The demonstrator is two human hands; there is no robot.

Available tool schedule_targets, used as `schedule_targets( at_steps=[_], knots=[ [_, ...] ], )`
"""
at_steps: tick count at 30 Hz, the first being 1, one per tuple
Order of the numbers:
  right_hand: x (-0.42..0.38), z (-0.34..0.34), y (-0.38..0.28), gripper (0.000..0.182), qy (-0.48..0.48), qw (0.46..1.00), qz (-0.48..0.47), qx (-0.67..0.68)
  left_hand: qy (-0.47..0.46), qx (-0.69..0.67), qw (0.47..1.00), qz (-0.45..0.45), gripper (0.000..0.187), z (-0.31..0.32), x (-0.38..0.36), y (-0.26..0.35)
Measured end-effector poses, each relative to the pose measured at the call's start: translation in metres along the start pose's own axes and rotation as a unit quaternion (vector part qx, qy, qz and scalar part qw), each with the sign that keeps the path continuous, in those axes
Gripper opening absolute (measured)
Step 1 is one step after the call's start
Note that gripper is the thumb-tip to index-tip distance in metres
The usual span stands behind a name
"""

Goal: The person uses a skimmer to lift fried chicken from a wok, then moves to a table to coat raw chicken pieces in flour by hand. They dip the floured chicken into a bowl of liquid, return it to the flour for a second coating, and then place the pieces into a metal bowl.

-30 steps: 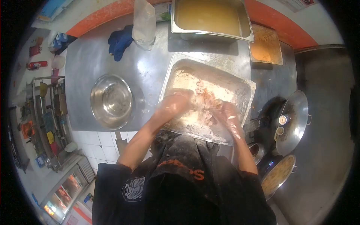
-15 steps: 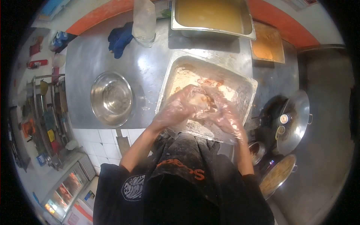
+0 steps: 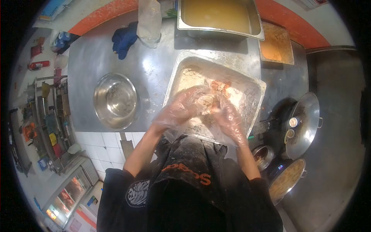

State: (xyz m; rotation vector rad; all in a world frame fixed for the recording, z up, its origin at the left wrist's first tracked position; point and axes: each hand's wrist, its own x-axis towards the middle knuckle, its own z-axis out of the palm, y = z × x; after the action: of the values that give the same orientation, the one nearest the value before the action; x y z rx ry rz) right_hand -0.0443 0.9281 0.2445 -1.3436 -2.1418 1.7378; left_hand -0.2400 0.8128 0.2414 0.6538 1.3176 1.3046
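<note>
Both of my hands wear loose clear plastic gloves and work over a deep metal pan (image 3: 258,87) with pale flour (image 3: 188,77) in it. Between them is a flour-coated piece of meat (image 3: 205,102). My left hand (image 3: 181,110) curls around its left side, and the fingers of my right hand (image 3: 230,120) close on its right side. Just beyond my fingertips, a reddish raw piece of meat (image 3: 220,87) lies in the flour, only partly coated. The near part of the pan is partly hidden under my hands.
Left of the pan stands a steel bowl (image 3: 101,102) on the metal table (image 3: 148,87). Behind it are a dark blue cloth (image 3: 124,40), a plastic bag (image 3: 149,23) and a deep pan of yellowish liquid (image 3: 258,23). A tray of orange powder (image 3: 276,46) and large woks (image 3: 309,129) sit to the right.
My hands have drawn slightly apart around the piece, which now shows whiter with flour. More of the reddish piece is visible, and my right hand sits lower and rounder.
</note>
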Motion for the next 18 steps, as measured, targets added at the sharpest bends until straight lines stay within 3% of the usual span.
schedule_targets(
  at_steps=[1, 2, 4, 5, 6, 9, 10, 12, 14, 16, 18],
  knots=[
    [0.005, -0.005, 0.009, 0.059, 0.019, 0.996, -0.021, -0.082, 0.005, -0.013, 0.999, -0.032, 0.054, -0.001, -0.002, 0.003],
    [0.007, -0.02, -0.008, 0.06, -0.054, 0.994, 0.091, -0.031, 0.011, -0.026, 0.998, -0.064, 0.051, -0.001, -0.003, 0.008],
    [0.0, -0.028, -0.014, 0.056, 0.007, 0.991, 0.062, -0.118, 0.024, 0.065, 0.993, -0.095, 0.043, -0.001, 0.003, 0.027],
    [-0.003, -0.024, -0.005, 0.054, 0.034, 0.999, -0.001, 0.012, 0.029, 0.109, 0.987, -0.111, 0.039, 0.0, 0.005, 0.033],
    [-0.006, -0.021, 0.004, 0.052, 0.045, 0.987, -0.07, 0.139, 0.062, 0.094, 0.991, -0.073, 0.036, 0.0, 0.006, 0.03],
    [-0.006, -0.036, -0.003, 0.042, 0.047, 0.987, -0.104, 0.112, 0.148, 0.062, 0.987, 0.024, 0.032, -0.004, 0.006, 0.007],
    [-0.01, -0.039, -0.013, 0.046, 0.058, 0.991, -0.047, 0.113, 0.169, 0.06, 0.983, 0.046, 0.033, -0.011, 0.007, -0.008],
    [-0.021, -0.042, -0.034, 0.054, 0.078, 0.988, 0.067, 0.114, 0.154, 0.055, 0.986, 0.037, 0.038, -0.011, 0.011, -0.006],
    [-0.013, -0.045, -0.019, 0.048, 0.05, 0.986, 0.047, 0.154, 0.08, 0.047, 0.995, -0.025, 0.044, -0.001, 0.017, 0.026],
    [-0.008, -0.046, -0.02, 0.043, 0.041, 0.993, 0.028, 0.11, 0.025, 0.249, 0.965, 0.075, 0.051, 0.006, 0.014, 0.034],
    [-0.008, -0.044, -0.052, 0.039, 0.034, 0.998, 0.009, 0.044, -0.03, 0.318, 0.944, 0.08, 0.058, 0.013, 0.013, 0.034]
  ],
)
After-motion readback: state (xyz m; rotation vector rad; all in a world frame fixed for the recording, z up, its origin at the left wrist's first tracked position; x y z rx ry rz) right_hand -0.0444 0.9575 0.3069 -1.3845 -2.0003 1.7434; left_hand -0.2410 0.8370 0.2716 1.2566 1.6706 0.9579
